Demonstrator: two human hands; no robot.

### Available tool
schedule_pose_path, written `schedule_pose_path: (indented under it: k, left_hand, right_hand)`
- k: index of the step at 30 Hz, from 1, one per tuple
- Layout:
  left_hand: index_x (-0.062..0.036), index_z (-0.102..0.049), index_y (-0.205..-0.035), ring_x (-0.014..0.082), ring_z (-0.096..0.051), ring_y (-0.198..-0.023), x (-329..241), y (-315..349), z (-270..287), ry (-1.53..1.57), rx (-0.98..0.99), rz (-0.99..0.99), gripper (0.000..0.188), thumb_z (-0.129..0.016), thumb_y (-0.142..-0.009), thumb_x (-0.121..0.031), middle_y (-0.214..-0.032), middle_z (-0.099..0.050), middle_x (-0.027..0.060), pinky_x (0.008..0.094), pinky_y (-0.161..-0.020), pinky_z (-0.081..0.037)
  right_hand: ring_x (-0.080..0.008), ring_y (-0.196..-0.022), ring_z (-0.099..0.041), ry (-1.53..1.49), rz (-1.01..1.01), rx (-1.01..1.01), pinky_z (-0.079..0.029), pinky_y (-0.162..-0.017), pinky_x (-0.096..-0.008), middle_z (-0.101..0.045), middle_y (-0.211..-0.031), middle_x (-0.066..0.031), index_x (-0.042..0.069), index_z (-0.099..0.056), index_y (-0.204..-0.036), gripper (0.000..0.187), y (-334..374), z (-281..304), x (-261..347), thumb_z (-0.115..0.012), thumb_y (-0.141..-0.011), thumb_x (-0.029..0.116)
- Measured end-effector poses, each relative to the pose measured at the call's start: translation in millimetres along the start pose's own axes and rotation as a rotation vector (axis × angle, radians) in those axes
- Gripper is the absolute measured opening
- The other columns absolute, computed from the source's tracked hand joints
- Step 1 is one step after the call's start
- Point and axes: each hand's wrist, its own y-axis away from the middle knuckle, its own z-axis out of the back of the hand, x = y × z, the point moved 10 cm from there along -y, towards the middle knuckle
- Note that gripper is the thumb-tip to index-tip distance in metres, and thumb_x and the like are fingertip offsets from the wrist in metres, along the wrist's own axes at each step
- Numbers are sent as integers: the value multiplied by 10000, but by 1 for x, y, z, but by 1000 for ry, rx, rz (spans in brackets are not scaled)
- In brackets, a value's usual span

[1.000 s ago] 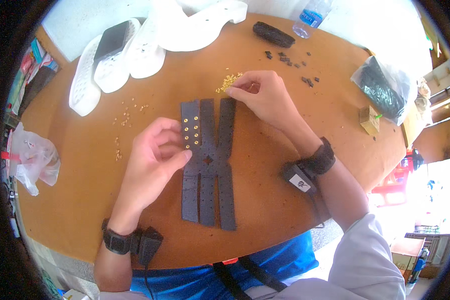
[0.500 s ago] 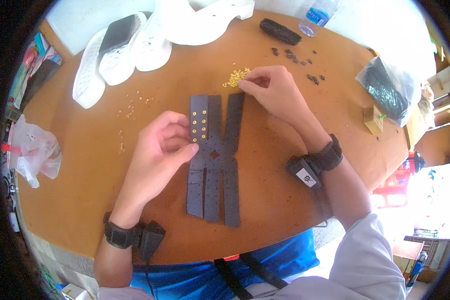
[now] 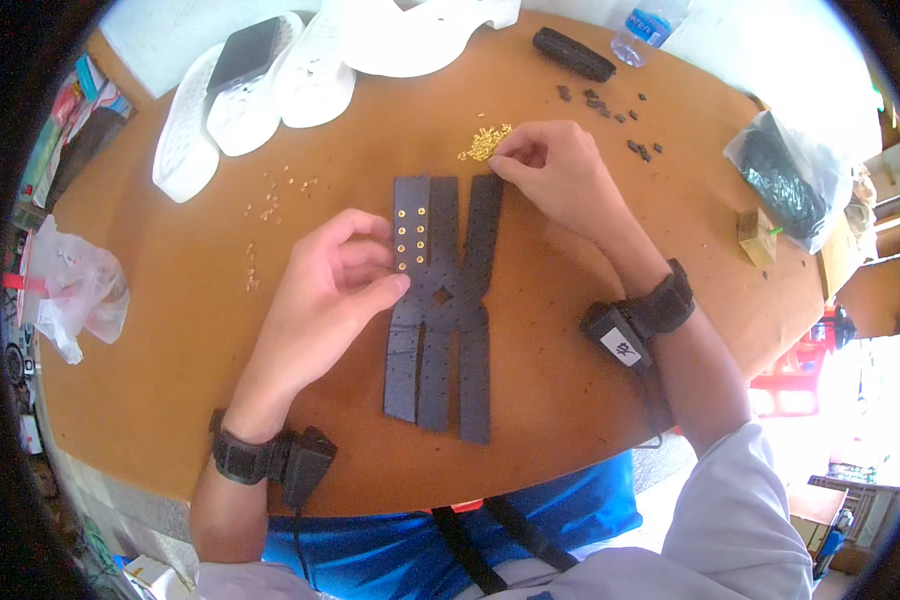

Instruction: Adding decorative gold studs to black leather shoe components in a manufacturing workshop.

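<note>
Down on the brown bench (image 3: pixel 590 400), you had a dark perforated leather piece (image 3: pixel 442 310) lying flat, its strips crossing in the middle and fanning out toward you and away. Your left hand (image 3: pixel 325 300) rested on its left edge, fingers (image 3: pixel 375 290) curled together and pressing beside a row of small gold studs (image 3: pixel 411 236) already set in the upper left strip. Your right hand (image 3: pixel 560 175) sat past the top of the piece, fingers pinched together at the edge of a little heap of loose gold studs (image 3: pixel 484 143); whether 1 was caught between them could not be told. More studs (image 3: pixel 275 195) lay scattered to the left. Along the far side stood white shoe soles (image 3: pixel 270 95), 1 carrying a dark phone (image 3: pixel 245 55). Small black bits (image 3: pixel 610 105) and a black roll (image 3: pixel 573 54) lay near a plastic bottle (image 3: pixel 645 25). A clear bag (image 3: pixel 70 290) sat at the left rim, another with dark contents (image 3: pixel 785 180) at the right.
</note>
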Motion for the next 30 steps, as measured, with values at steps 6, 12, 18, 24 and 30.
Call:
schedule_pose_path:
  k: [6, 12, 18, 24, 30]
  left_hand:
    - [-37, -514, -1077, 75, -552, -769, -1, 0, -1, -16, 1, 7, 319, -676, -804, -9, -825, -599, 2, 219, -687, -424]
    - [-42, -513, -1065, 74, -550, -771, -2, 0, -2, 0, 1, -4, 304, -669, -807, -2, -824, -598, 0, 215, -691, -423]
    - [-34, -514, -1075, 70, -553, -779, 1, 0, 0, -10, 1, -5, 304, -667, -813, -3, -826, -600, -2, 212, -694, -423]
    - [-25, -524, -1082, 73, -563, -785, -2, 1, 0, -46, -11, -12, 291, -657, -824, -6, -830, -603, -2, 211, -706, -429]
    - [-29, -532, -1073, 85, -569, -802, 3, -2, 7, 14, -36, -29, 273, -651, -828, -11, -864, -623, 11, 214, -717, -435]
  right_hand:
    - [-126, -682, -626, -22, -62, -40, -503, -664, -270, -687, -741, -95, -41, -697, -896, 222, 0, 3, -9, -688, -813, 165]
    - [-131, -690, -631, 13, -45, -27, -503, -666, -273, -683, -725, -96, -39, -699, -873, 224, 0, 0, -3, -701, -808, 175]
    - [-273, -669, -678, -16, 43, -68, -527, -632, -338, -675, -726, -185, -46, -686, -810, 139, 2, 2, 5, -675, -777, 89]
    - [-126, -724, -622, 60, 22, -59, -494, -681, -268, -686, -772, -77, -18, -688, -880, 134, 6, 7, 12, -666, -841, 109]
    - [-145, -688, -633, -395, 213, 229, -496, -642, -285, -678, -758, -85, -5, -675, -864, 78, 27, -25, 64, -684, -826, 63]
